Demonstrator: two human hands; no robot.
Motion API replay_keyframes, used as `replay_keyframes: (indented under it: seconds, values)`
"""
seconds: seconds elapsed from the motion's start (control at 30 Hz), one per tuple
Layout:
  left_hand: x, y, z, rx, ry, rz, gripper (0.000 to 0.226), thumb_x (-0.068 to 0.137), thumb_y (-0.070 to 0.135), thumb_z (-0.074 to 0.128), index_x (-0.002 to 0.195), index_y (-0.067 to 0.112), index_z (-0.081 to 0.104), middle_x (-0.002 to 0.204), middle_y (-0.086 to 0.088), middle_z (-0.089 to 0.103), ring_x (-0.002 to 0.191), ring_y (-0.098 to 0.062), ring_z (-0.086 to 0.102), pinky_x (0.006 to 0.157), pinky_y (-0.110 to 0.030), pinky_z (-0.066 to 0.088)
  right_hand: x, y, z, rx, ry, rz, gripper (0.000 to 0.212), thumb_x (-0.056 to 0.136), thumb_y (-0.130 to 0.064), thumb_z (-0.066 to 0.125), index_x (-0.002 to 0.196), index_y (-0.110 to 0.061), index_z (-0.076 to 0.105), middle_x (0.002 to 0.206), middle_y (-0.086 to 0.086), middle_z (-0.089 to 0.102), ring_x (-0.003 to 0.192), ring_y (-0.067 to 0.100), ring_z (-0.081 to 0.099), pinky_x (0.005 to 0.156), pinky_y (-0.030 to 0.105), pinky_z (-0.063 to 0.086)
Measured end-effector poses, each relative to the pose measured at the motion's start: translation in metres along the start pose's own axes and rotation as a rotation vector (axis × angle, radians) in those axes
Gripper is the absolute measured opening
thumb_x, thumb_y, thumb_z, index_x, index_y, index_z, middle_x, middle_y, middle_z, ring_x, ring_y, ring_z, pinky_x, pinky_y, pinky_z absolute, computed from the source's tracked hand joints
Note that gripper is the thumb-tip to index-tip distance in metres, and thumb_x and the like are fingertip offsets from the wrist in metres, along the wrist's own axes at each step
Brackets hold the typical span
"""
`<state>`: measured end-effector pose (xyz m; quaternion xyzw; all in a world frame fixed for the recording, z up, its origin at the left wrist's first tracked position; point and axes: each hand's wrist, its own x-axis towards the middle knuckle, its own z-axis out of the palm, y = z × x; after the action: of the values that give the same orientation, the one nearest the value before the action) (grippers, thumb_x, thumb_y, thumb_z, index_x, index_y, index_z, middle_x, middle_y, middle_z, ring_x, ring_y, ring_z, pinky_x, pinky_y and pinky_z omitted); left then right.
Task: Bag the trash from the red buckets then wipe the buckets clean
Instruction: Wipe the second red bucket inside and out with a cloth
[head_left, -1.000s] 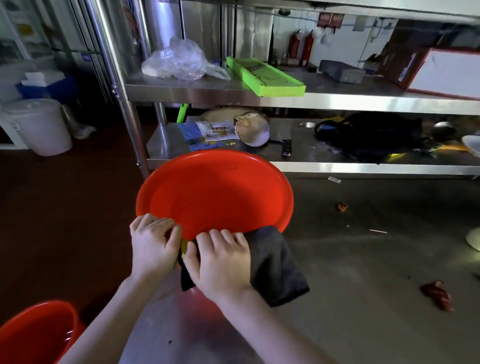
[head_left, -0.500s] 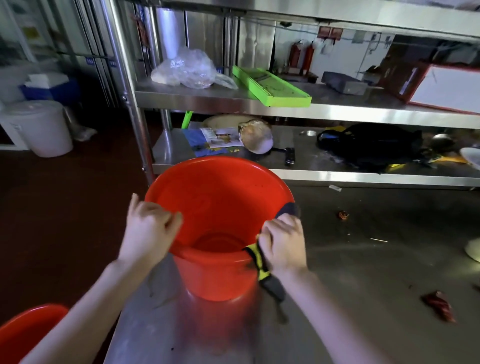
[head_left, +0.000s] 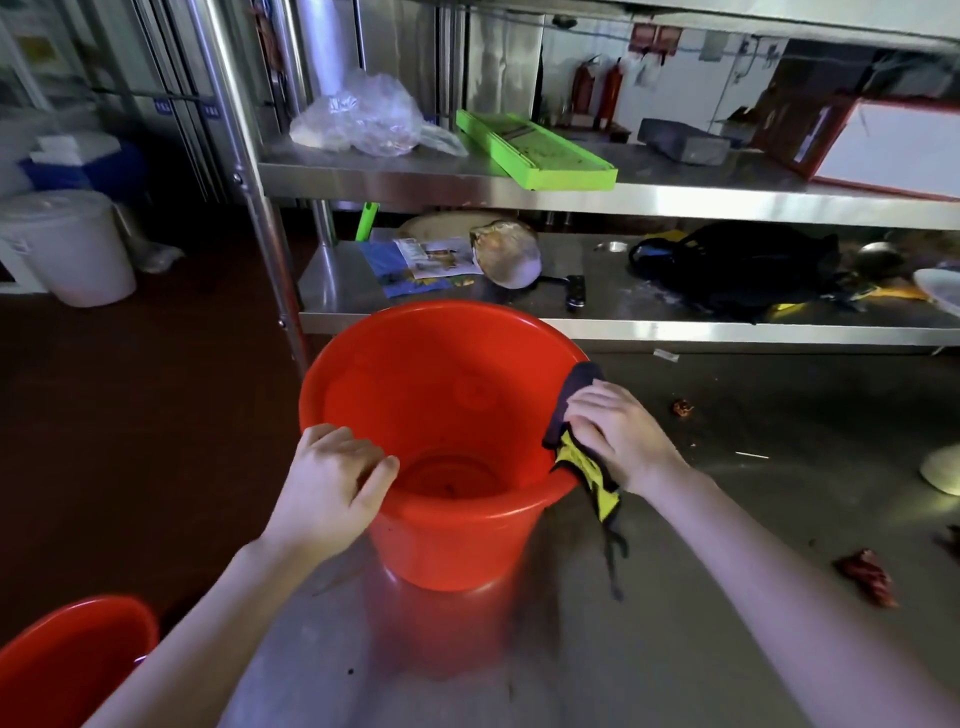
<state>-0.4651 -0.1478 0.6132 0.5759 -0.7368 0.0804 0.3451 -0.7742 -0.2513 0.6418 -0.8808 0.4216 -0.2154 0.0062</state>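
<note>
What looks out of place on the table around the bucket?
Loose trash on the steel table right of the red bucket: a crumpled reddish scrap near the right edge and a smaller scrap farther back. The cloth has frayed strings dangling below the rim. Nothing looks spilled.

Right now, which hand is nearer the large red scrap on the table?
Right. The right hand is left of the large red scrap; the left hand is farther left.

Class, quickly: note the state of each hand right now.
Left hand: grips the near rim of the red bucket.
Right hand: holds the cloth against the right rim.
</note>
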Motion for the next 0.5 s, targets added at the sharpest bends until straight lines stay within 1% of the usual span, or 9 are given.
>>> replay_keyframes:
  seconds: [0.03, 0.1, 0.17, 0.23, 0.3, 0.37, 0.43, 0.5]
  values:
    - [0.001, -0.002, 0.001, 0.011, 0.008, -0.001, 0.042, 0.090, 0.025, 0.040, 0.049, 0.021, 0.033, 0.046, 0.012, 0.028, 0.050, -0.009, 0.032, 0.076, -0.036, 0.041, 0.001, 0.000, 0.003, 0.022, 0.033, 0.029, 0.032, 0.092, -0.010, 0.042, 0.073, 0.001, 0.065, 0.078, 0.011, 0.067, 0.082, 0.032, 0.062, 0.099, 0.044, 0.043]
    - [0.001, 0.000, 0.003, 0.029, 0.037, -0.036, 0.040, 0.086, 0.020, 0.037, 0.046, 0.015, 0.037, 0.045, 0.010, 0.033, 0.049, -0.015, 0.034, 0.074, -0.038, 0.042, -0.002, -0.020, 0.012, 0.098, 0.179, 0.142, 0.037, 0.087, -0.014, 0.038, 0.061, 0.001, 0.060, 0.063, 0.013, 0.061, 0.067, 0.032, 0.057, 0.084, 0.048, 0.049]
    - [-0.001, 0.000, 0.006, 0.047, 0.051, -0.057, 0.039, 0.084, 0.017, 0.036, 0.045, 0.012, 0.041, 0.044, 0.006, 0.037, 0.048, -0.018, 0.036, 0.072, -0.040, 0.042, -0.013, -0.055, 0.024, 0.106, 0.336, 0.231, 0.033, 0.081, -0.017, 0.040, 0.052, -0.005, 0.052, 0.053, 0.010, 0.052, 0.060, 0.030, 0.050, 0.072, 0.044, 0.048]
    - [-0.002, -0.001, 0.006, 0.071, 0.045, -0.041, 0.038, 0.083, 0.015, 0.035, 0.046, 0.013, 0.039, 0.045, 0.005, 0.037, 0.048, -0.019, 0.035, 0.070, -0.040, 0.041, -0.027, -0.097, 0.040, 0.033, 0.407, 0.236, 0.025, 0.079, -0.020, 0.047, 0.054, -0.014, 0.050, 0.053, 0.004, 0.049, 0.060, 0.029, 0.048, 0.066, 0.040, 0.042]
    - [-0.006, -0.004, 0.004, 0.076, 0.041, -0.036, 0.037, 0.083, 0.015, 0.035, 0.047, 0.012, 0.038, 0.045, 0.004, 0.035, 0.048, -0.020, 0.034, 0.070, -0.040, 0.039, -0.035, -0.134, 0.054, 0.000, 0.416, 0.212, 0.024, 0.083, -0.023, 0.050, 0.060, -0.019, 0.052, 0.057, -0.001, 0.049, 0.062, 0.026, 0.047, 0.068, 0.039, 0.039]
    - [-0.010, -0.008, 0.000, 0.046, 0.023, -0.050, 0.036, 0.083, 0.016, 0.035, 0.047, 0.011, 0.038, 0.045, 0.003, 0.035, 0.049, -0.019, 0.035, 0.072, -0.040, 0.039, -0.034, -0.150, 0.059, -0.014, 0.402, 0.122, 0.029, 0.089, -0.026, 0.049, 0.062, -0.018, 0.054, 0.057, -0.003, 0.049, 0.061, 0.022, 0.046, 0.065, 0.036, 0.039]
    - [-0.010, -0.012, -0.002, 0.010, 0.000, -0.045, 0.034, 0.080, 0.018, 0.036, 0.047, 0.010, 0.036, 0.045, 0.004, 0.034, 0.049, -0.017, 0.035, 0.075, -0.037, 0.037, -0.030, -0.138, 0.052, -0.033, 0.345, -0.003, 0.031, 0.089, -0.027, 0.049, 0.061, -0.017, 0.054, 0.056, -0.002, 0.049, 0.058, 0.023, 0.047, 0.059, 0.036, 0.039]
    - [-0.007, -0.015, -0.004, -0.023, -0.013, -0.051, 0.033, 0.078, 0.020, 0.037, 0.047, 0.011, 0.034, 0.045, 0.008, 0.030, 0.049, -0.013, 0.034, 0.077, -0.033, 0.036, -0.024, -0.105, 0.036, -0.025, 0.270, -0.071, 0.029, 0.086, -0.025, 0.049, 0.059, -0.016, 0.054, 0.054, 0.000, 0.051, 0.057, 0.025, 0.050, 0.057, 0.036, 0.040]
